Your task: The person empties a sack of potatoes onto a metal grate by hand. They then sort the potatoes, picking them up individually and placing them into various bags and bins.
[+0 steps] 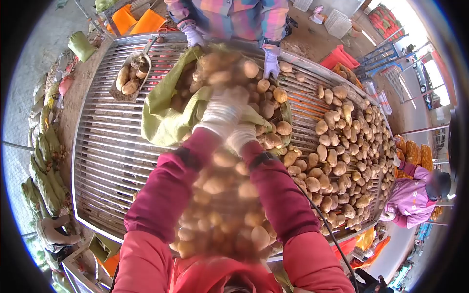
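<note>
A green woven sack (pixel 163 117) lies open on the slatted metal table, with many potatoes (pixel 267 108) in and around its mouth. My left hand (pixel 223 108), in a white glove, is over the sack's near edge, its fingers smeared by motion. Close beside it, my right hand (pixel 241 136), also gloved, is at the sack's near side; its fingers are hidden. Blurred potatoes (pixel 220 185) lie between my forearms. Across the table, a co-worker's purple-gloved hands (pixel 271 63) are at the far edge of the sack.
A scoop (pixel 133 73) holding several potatoes rests at the table's far left. Many loose potatoes (pixel 342 161) cover the right side of the slatted table (pixel 110 161). Another person (pixel 410 200) in a pink top stands at the right edge. Filled green sacks (pixel 49 180) lie on the left floor.
</note>
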{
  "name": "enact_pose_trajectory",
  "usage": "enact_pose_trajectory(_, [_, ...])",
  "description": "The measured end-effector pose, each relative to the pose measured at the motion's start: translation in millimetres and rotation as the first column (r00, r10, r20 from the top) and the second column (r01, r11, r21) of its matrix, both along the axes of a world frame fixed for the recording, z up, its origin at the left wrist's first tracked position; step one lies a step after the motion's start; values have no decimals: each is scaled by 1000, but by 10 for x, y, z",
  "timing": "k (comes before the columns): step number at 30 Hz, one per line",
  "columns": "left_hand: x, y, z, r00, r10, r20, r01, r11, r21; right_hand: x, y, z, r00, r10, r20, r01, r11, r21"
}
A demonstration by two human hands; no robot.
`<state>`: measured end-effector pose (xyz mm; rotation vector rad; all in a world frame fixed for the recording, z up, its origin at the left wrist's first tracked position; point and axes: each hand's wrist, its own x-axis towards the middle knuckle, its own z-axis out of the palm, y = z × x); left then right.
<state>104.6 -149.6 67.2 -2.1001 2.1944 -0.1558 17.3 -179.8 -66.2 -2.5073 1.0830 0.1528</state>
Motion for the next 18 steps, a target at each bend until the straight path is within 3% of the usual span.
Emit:
enact_pose_trajectory(4, [60,199,71,898,188,-397,-42,937,348,-64,58,64,986,88,143,-74,993,-96])
enact_pose_trajectory(5, [78,297,-153,863,139,-485,-50,980,192,-123,90,173,977,121,177,-101,988,-117])
enact_pose_trajectory(6, [78,429,-339,761,120,-638,-68,992,105,-222,161,245,988,113,105,-98,986,-137])
enact_pose_trajectory(8, [-56,688,-542,858,146,-492,-49,978,205,-535,385,386,995,94,-44,-101,978,-181])
enact_pose_trajectory(10, [-204,988,-549,811,109,-575,-16,986,163,-957,655,778,990,134,-53,-126,982,138])
enact_pose_trajectory(11, [-255,1148,-564,747,86,-659,-4,992,126,-1196,823,630,997,71,-29,-70,996,51])
enact_pose_trajectory(12, [-377,1213,-507,871,35,-490,81,974,212,-1407,954,477,1000,15,4,-15,999,-31])
enact_pose_trajectory(14, [-424,1459,-427,860,83,-503,97,942,322,-1763,1011,683,990,-60,-128,93,958,273])
enact_pose_trajectory(16, [-349,1690,-497,890,42,-454,125,935,331,-2086,984,773,987,-31,-156,81,943,324])
enact_pose_trajectory(18, [-269,1785,-545,915,59,-400,113,912,394,-2008,762,1128,929,76,-363,124,858,498])
